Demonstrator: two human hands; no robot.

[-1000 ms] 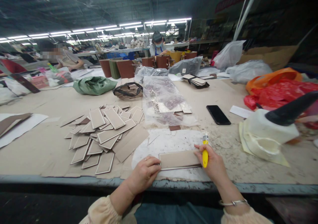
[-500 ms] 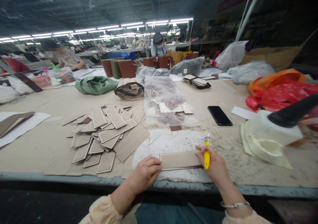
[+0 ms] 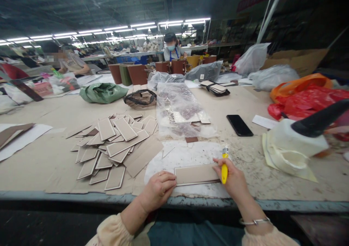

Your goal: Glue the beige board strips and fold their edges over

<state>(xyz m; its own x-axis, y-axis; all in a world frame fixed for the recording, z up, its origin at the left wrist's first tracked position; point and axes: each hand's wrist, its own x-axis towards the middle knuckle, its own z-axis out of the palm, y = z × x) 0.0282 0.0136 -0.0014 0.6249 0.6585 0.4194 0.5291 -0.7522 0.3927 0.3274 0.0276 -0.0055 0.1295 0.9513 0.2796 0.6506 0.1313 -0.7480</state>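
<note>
A beige rectangular panel (image 3: 196, 174) with a pale border lies on white paper (image 3: 188, 151) near the table's front edge. The fingers of my left hand (image 3: 160, 188) are closed on its left end. At its right end, my right hand (image 3: 231, 177) holds a yellow-handled brush (image 3: 224, 168) upright, bristle end away from me, with fingers also on the panel. Left of the paper lies a loose heap of similar beige panels (image 3: 113, 144).
Beyond the paper is a clear plastic bag (image 3: 182, 108). A black phone (image 3: 240, 125) and a white container (image 3: 305, 144) on yellowish sheets are at right. Red plastic bags (image 3: 308, 102) and a green bag (image 3: 103, 93) lie farther back. Other people sit beyond.
The camera view has shifted slightly. Both hands keep nearly the same places on the panel, and the brush stays in my right hand.
</note>
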